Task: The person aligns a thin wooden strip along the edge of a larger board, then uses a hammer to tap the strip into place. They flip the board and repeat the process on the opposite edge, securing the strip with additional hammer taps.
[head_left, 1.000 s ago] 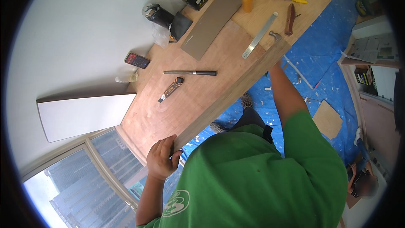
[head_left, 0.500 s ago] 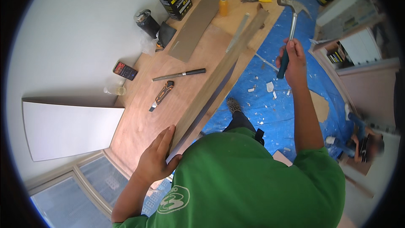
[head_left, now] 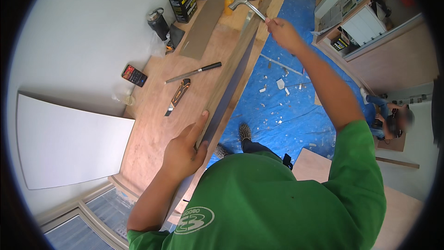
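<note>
My right hand point(head_left: 283, 31) is closed round a claw hammer point(head_left: 255, 10), raised toward the far end of the bench with its metal head left of the hand. The grip is mostly hidden by my fingers. A long, narrow wooden board point(head_left: 226, 76) runs along the bench's right edge, its side face dark. At the board's near end my left hand point(head_left: 185, 150) grips it, fingers along the top and thumb on the right side. On the bench left of the board lie a black-handled file point(head_left: 194, 72) and an orange-and-black utility knife point(head_left: 178, 96).
The plywood bench point(head_left: 152, 143) also bears a brown panel point(head_left: 202, 34), a black-and-yellow can point(head_left: 182, 2), a dark flask point(head_left: 158, 23), a phone point(head_left: 134, 75) and a yellow bottle point(head_left: 228, 5). White scraps lie on the blue floor sheet point(head_left: 296, 111). Another person point(head_left: 391, 118) sits at right.
My right hand has swung the hammer left and forward, from above the floor sheet to the bench's far part. My left hand sits farther forward, still on the board. The view has shifted slightly.
</note>
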